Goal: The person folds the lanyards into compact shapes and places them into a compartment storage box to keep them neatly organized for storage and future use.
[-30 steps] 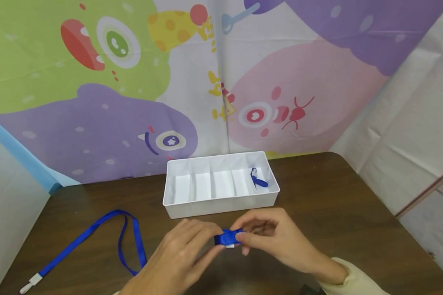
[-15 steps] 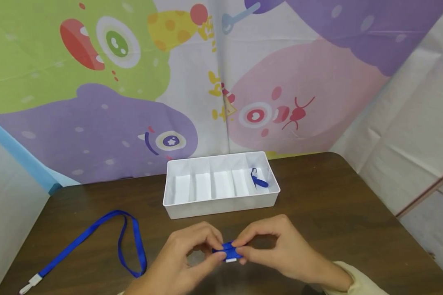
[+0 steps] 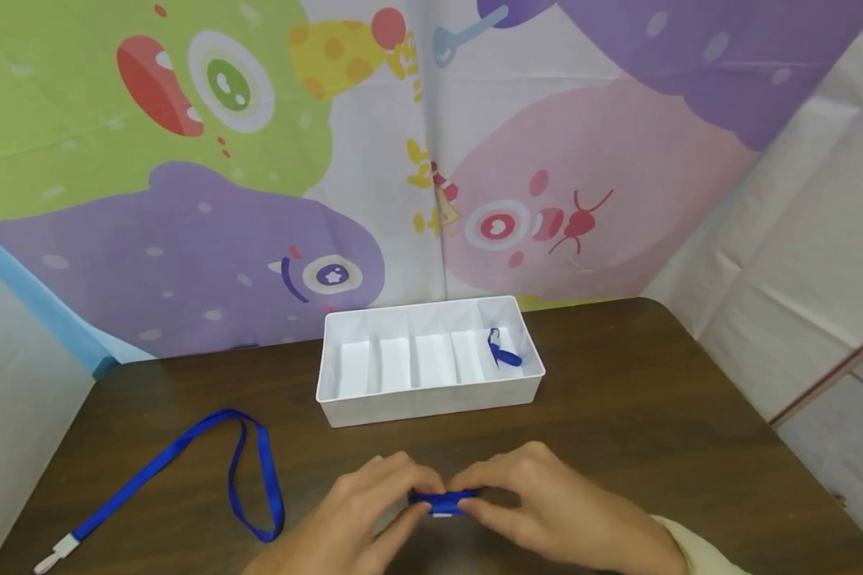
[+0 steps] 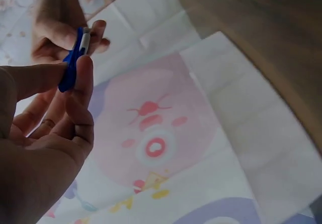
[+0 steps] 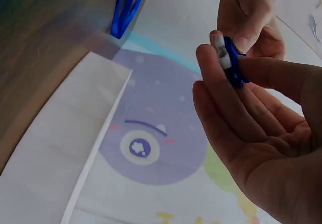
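Note:
Between both hands, in front of the tray, is a blue lanyard (image 3: 443,502) folded into a short flat bundle. My left hand (image 3: 363,503) pinches its left end between thumb and fingers. At the other end, my right hand (image 3: 546,503) pinches it the same way. The right wrist view shows a white plastic clip (image 5: 222,52) lying along the blue strap (image 5: 234,68), on the side of the fingers. In the left wrist view the bundle (image 4: 72,65) appears edge-on, held by both thumbs and fingertips.
A white tray (image 3: 431,403) with several compartments stands behind the hands; its rightmost one holds a folded blue lanyard (image 3: 506,356). Another lanyard (image 3: 169,457) lies loosely looped at the left of the brown table (image 3: 640,415), its white clip (image 3: 65,546) toward the front. A cartoon-print cloth (image 3: 374,160) hangs behind.
Both hands have come down toward the front of the table with the folded lanyard. The bundle has tipped, so it looks narrower now. The tray and the looped lanyard stay in place.

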Motion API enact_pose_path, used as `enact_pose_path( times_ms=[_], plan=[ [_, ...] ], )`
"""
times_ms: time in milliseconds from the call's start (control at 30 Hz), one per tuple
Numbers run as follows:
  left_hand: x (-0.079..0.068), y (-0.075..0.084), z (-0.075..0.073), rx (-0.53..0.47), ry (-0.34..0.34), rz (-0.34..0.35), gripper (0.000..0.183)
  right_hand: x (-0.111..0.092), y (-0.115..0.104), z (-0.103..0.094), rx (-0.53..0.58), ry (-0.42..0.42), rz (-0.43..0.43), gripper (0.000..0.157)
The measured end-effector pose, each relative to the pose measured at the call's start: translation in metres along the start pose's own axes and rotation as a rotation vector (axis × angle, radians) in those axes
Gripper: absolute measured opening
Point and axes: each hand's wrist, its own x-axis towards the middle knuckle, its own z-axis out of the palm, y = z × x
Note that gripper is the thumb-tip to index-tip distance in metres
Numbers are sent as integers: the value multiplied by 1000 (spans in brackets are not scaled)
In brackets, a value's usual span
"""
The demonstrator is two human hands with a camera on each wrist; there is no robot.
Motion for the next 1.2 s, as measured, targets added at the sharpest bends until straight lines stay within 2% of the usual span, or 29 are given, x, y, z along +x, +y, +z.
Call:
enact_pose_path(
  times_ms=[67, 133, 200, 300, 400, 500, 633, 767, 1000, 1200],
  plan=[
    [-4, -3, -1, 29, -4, 11, 20, 2, 0, 3, -26, -2, -27, 18],
    [-7, -6, -3, 120, 1, 23, 14, 5, 1, 4, -66, 33, -74, 19],
    [-10, -10, -7, 259, 20, 23, 15, 10, 4, 4, -117, 104, -135, 21],
    [-17, -22, -13, 508, 42, -8, 28, 18, 10, 1, -225, 235, -184, 23],
    [-25, -39, -19, 669, 32, -70, 41, 28, 20, -3, -309, 319, -157, 22],
    [-31, -59, -22, 749, 13, -121, 50, 41, 34, -7, -381, 354, -110, 20],
    [-38, -81, -27, 776, -12, -181, 54, 61, 59, -10, -444, 384, -70, 17],
    [-43, -95, -29, 762, -70, -246, 60, 79, 86, -9, -475, 376, -19, 13],
    [-46, -105, -24, 691, -163, -317, 66, 97, 123, -2, -482, 303, 121, 9],
    [-48, -107, -21, 731, -173, -326, 72, 111, 142, 1, -519, 206, 195, 10]
  ],
)
